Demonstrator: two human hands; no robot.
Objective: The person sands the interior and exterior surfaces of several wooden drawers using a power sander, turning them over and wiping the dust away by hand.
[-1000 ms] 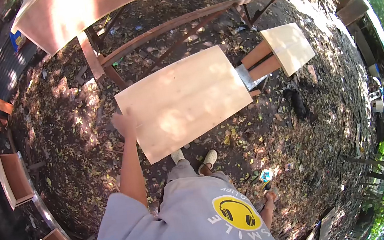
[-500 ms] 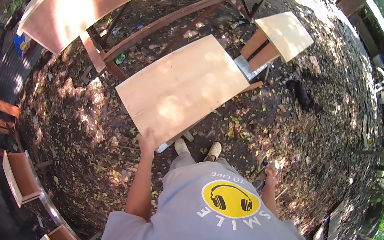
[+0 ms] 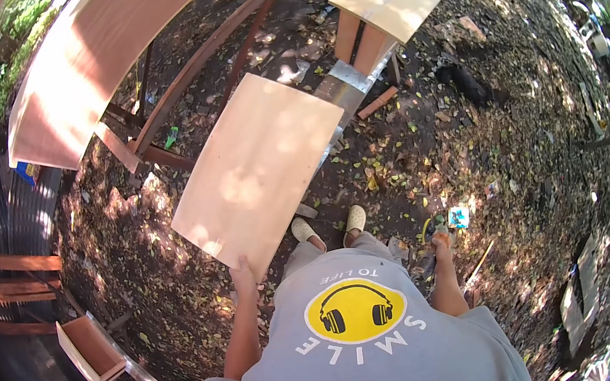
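Note:
My left hand (image 3: 242,276) is closed on the near corner of a pale wooden panel (image 3: 264,165), thumb lying on its upper face. The panel overlaps a narrow metal-topped bench (image 3: 343,94). Beyond it on that bench stands a wooden drawer (image 3: 367,42) with its pale front panel facing up. At my right side, my right hand (image 3: 441,241) is closed around a dark grey tool (image 3: 427,263), mostly hidden; its kind I cannot tell. A yellow curved piece (image 3: 426,230) shows just beyond those fingers.
A long plywood sheet (image 3: 79,89) lies on a wooden frame (image 3: 191,71) at upper left. Drawers (image 3: 90,350) stand along the left, below reddish planks (image 3: 12,287). Leaf-strewn ground surrounds my feet. A dark animal-like shape (image 3: 469,85) lies at right.
The view has turned, and the panel now appears more steeply angled, with my left hand still on its corner. My right hand has moved slightly outward and forward with the tool.

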